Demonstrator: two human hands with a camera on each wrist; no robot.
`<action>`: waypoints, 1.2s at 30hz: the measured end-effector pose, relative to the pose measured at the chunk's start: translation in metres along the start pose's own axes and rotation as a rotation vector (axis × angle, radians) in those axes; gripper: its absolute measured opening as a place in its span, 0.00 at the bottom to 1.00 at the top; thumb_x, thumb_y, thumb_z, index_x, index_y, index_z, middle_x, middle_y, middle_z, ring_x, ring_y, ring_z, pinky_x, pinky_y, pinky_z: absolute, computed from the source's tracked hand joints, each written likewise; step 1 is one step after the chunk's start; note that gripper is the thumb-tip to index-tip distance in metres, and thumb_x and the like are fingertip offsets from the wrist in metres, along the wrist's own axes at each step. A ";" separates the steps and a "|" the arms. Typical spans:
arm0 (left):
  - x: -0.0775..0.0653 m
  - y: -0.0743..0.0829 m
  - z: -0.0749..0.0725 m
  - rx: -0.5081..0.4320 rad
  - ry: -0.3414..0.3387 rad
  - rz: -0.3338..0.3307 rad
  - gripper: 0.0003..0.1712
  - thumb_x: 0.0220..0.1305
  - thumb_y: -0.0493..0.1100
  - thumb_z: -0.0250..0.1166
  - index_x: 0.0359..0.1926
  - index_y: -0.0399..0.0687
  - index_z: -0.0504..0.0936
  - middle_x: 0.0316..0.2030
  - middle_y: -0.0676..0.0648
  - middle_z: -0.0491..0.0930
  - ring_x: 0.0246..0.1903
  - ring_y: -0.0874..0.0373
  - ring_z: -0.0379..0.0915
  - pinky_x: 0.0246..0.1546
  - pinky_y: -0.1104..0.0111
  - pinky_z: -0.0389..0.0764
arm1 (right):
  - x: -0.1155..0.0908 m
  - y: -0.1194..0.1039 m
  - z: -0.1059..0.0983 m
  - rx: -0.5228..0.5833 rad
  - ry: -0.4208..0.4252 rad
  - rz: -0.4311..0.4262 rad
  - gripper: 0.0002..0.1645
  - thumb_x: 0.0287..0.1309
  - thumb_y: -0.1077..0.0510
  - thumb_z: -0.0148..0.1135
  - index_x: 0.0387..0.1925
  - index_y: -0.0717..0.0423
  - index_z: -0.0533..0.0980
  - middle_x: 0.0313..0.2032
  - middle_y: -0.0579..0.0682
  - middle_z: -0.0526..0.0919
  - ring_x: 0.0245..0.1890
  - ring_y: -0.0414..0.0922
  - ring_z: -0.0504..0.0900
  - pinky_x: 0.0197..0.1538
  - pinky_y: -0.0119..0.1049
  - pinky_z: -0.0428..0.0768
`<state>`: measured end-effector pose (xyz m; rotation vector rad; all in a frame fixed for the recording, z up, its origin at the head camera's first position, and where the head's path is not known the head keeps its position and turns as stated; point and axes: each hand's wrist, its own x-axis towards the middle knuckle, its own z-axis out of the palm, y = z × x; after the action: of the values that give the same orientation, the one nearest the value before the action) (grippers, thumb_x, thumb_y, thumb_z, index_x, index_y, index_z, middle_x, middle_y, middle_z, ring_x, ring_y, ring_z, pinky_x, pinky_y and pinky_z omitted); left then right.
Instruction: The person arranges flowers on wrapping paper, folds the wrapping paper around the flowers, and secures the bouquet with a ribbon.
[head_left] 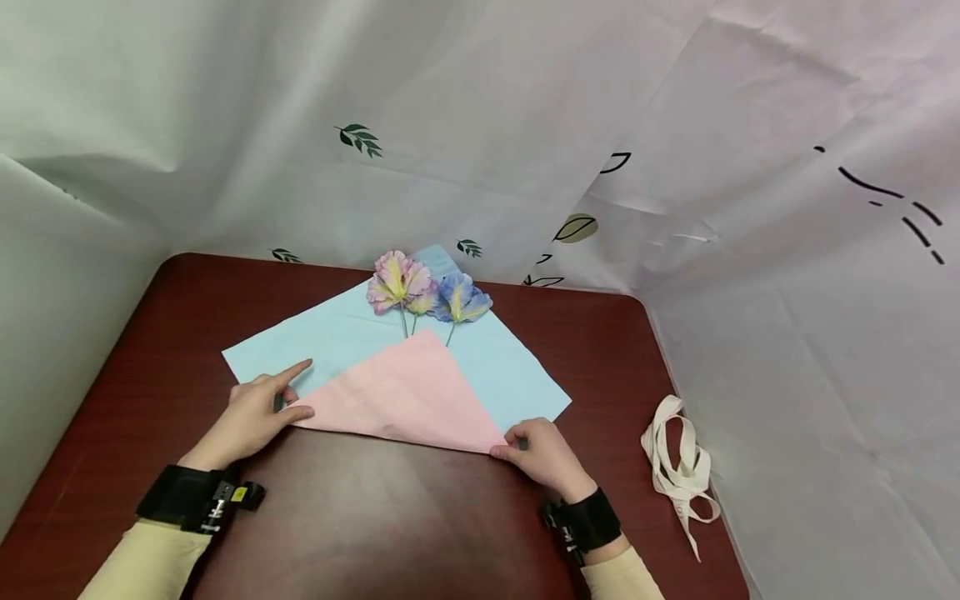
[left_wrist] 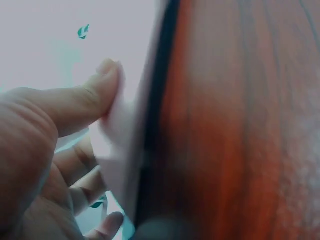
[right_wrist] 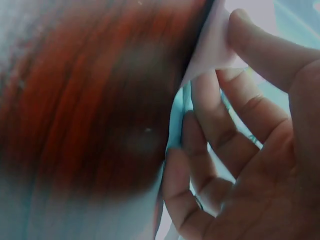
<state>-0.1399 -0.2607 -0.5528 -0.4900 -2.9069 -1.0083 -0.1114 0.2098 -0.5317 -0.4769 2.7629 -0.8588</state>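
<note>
A sheet of wrapping paper, light blue (head_left: 330, 329) with a pink folded-up flap (head_left: 405, 396), lies on the table. Artificial flowers, one pink and yellow (head_left: 397, 279) and one blue (head_left: 461, 298), rest on its blue side, their lower stems hidden under the flap. My left hand (head_left: 255, 412) pinches the flap's left corner, thumb on top, index finger stretched over the blue side. At the opposite corner my right hand (head_left: 547, 454) pinches the pink paper between thumb and fingers. The right wrist view shows the paper's edge (right_wrist: 212, 47) lifted between thumb and fingers.
A bundled white ribbon (head_left: 678, 467) lies near the right edge of the dark red-brown table (head_left: 600, 350). White printed sheeting (head_left: 480, 125) rises behind the table and along its sides. Each wrist wears a black strap with a small camera.
</note>
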 end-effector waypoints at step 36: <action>0.024 0.081 0.078 0.098 -0.434 0.465 0.44 0.73 0.64 0.56 0.80 0.52 0.53 0.81 0.40 0.39 0.78 0.36 0.30 0.70 0.35 0.38 | 0.015 -0.047 0.016 -0.365 0.156 0.007 0.30 0.48 0.53 0.80 0.54 0.49 0.79 0.48 0.53 0.80 0.48 0.57 0.77 0.42 0.52 0.78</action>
<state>-0.1325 -0.1463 -0.5633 -1.4524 -2.9245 -0.7606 -0.1090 0.1599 -0.5187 -0.4761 3.0761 -0.4008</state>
